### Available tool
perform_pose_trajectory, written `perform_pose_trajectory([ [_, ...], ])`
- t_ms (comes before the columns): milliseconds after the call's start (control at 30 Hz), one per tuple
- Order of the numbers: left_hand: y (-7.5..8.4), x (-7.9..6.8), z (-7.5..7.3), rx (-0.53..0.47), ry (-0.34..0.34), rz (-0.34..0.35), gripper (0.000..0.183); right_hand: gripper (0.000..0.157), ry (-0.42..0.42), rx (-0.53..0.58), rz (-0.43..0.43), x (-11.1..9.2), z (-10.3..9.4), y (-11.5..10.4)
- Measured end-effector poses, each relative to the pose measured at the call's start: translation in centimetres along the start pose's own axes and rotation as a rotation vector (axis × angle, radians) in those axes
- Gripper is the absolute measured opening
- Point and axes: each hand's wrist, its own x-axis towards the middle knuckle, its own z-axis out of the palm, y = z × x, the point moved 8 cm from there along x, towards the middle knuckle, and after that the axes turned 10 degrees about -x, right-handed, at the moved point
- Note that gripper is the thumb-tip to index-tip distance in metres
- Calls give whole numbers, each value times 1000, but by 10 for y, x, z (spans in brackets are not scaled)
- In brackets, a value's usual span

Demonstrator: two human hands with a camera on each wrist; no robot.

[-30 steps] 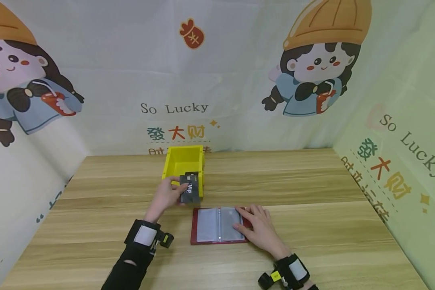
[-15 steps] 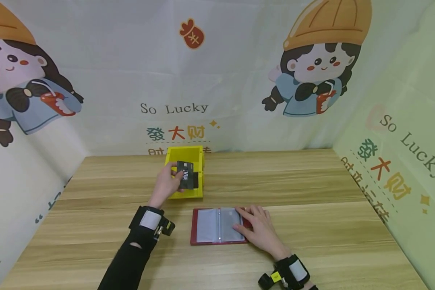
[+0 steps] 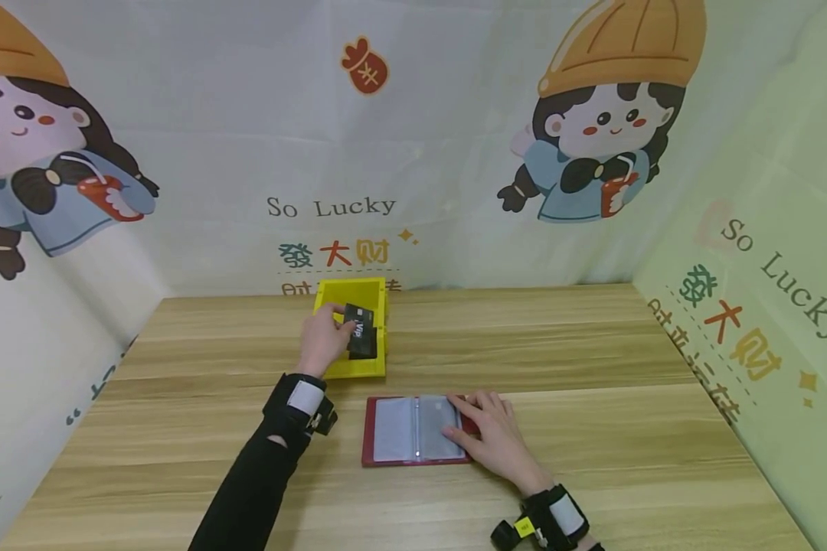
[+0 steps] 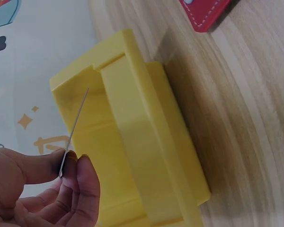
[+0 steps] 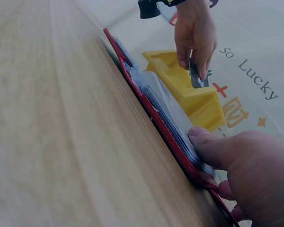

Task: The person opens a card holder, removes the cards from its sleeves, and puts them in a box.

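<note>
Over the yellow bin (image 3: 351, 291), my left hand (image 3: 321, 337) pinches a black card (image 3: 360, 321) marked VIP between thumb and fingers. The left wrist view shows this card (image 4: 75, 125) edge-on, above the bin's inside. A dark patch by the card in the head view may be a second card or a shadow; I cannot tell. Nearer to me lies a red card holder (image 3: 370, 432), spread open with clear sleeves (image 3: 395, 428). My right hand (image 3: 499, 436) grips its right side, the thumb (image 5: 206, 142) on the sleeves and fingertips at the cover's edge.
Light wooden tabletop (image 3: 593, 367) surrounds the holder and the bin. Behind it stands a printed cloth backdrop (image 3: 455, 153), close to the bin's far side. Both wrists wear black straps with small cameras, such as the right wrist camera (image 3: 505, 533).
My left hand has moved away from me with the VIP card, from the bin's near edge to over its inside. The right hand and card holder have stayed in place.
</note>
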Motion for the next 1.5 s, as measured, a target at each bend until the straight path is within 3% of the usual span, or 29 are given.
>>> perform_pose_trajectory([
  [333,-5,5,13,64,29,31,42,50,-1,-5,-5,1,1,0],
  [500,-12,7,20,60,30,6,42,49,3,-10,-7,1,1,0],
  [833,-19,9,28,144,47,-11,22,50,5,-8,-19,1,0,0],
  [1100,-7,6,36,343,33,71,17,50,8,-4,-20,1,0,1],
  [1233,-8,7,41,399,1,35,19,49,12,-6,-19,1,0,1],
  [1500,-17,10,43,409,-35,-65,17,49,12,-3,-18,1,0,1],
])
